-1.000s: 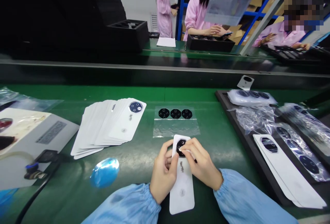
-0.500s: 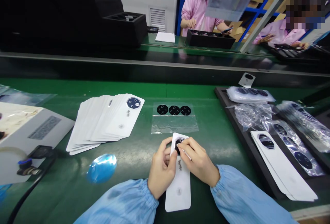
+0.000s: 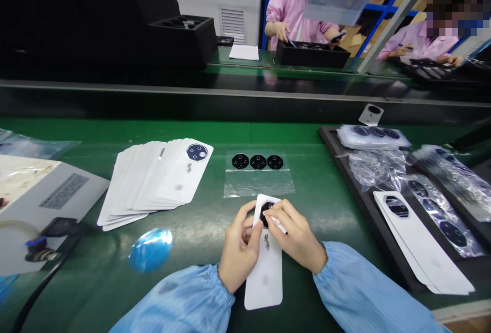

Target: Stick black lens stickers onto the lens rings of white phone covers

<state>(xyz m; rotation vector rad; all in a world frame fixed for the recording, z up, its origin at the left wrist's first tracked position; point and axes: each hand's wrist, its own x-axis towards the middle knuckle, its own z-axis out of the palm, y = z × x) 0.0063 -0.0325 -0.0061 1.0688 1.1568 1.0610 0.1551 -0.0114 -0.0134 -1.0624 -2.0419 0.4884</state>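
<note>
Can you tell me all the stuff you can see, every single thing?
green belt: one, green, under everything
fanned white cards: many, white, left of middle
clear bag: one, see-through, middle
black octagons: three, black, on the clear bag
shiny disc: one, blue, front left
grey machine: one, grey, far left
black tray: one, black, right
stacked white cards: several, white, on the black tray
people: two, pink coats, far side
held card: one, white, under the hands
black piece: one, black, on the held card
white tab: one, white, in the right grip
left grip: one, holding the held card
right grip: one, pinching the white tab
sleeves: two, light blue, front
</note>
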